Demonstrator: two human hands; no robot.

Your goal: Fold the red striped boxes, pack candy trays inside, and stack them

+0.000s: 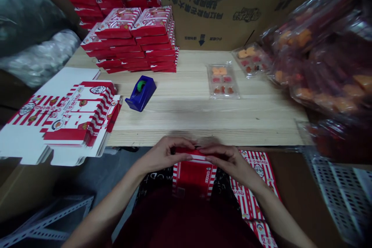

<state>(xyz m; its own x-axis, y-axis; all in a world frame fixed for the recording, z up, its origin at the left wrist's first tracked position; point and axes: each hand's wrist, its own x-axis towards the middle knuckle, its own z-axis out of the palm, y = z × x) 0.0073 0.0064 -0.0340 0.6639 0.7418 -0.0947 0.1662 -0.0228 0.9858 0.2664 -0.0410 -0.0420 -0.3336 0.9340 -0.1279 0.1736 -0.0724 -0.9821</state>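
A red-and-white striped cardboard box (193,180) rests upright against my body, just below the table's front edge. My left hand (170,153) grips its upper left edge, thumb in front and fingers behind. On the upper right edge my right hand (226,159) does the same, its fingertips close to those of the left. A white strip of the box's flap shows between the two thumbs. The fingers cover part of the box's top, and its lower end fades into shadow at my dark red clothing.
Flat box blanks (69,116) lie stacked at the left, beside a blue tape dispenser (142,93). Folded red boxes (130,42) are piled behind. A clear packet (223,80) lies on the table (174,120); more bagged packets (328,66) heap at right. Striped boxes (255,186) lie below right.
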